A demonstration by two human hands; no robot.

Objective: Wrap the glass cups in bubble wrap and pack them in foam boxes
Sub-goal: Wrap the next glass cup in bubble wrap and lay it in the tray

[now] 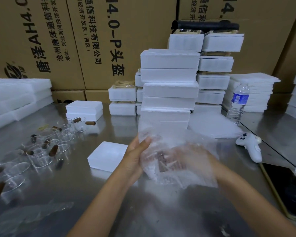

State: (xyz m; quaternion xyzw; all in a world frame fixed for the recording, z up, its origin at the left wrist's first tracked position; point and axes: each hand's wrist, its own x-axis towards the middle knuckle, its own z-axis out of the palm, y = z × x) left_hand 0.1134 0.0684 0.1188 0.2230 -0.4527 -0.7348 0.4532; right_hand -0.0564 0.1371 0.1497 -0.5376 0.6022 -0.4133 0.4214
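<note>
Above the steel table, both my hands hold a sheet of clear bubble wrap [176,170] bundled around a glass cup whose brown handle [162,164] shows through. My left hand [137,157] grips the bundle's left side, thumb on top of the wrap. My right hand [200,161] is blurred and lies behind the wrap on its right side. Several bare glass cups with brown handles [41,151] lie on the table at the left. A white foam box [108,155] lies flat just left of my left hand.
A tall stack of foam boxes [168,89] rises right behind the bundle, with more stacks [215,65] behind it. Foam sheets [15,98] lie at far left. A water bottle [238,104], a white controller [250,144] and a dark phone [284,187] are at right. Cardboard cartons [75,40] wall the back.
</note>
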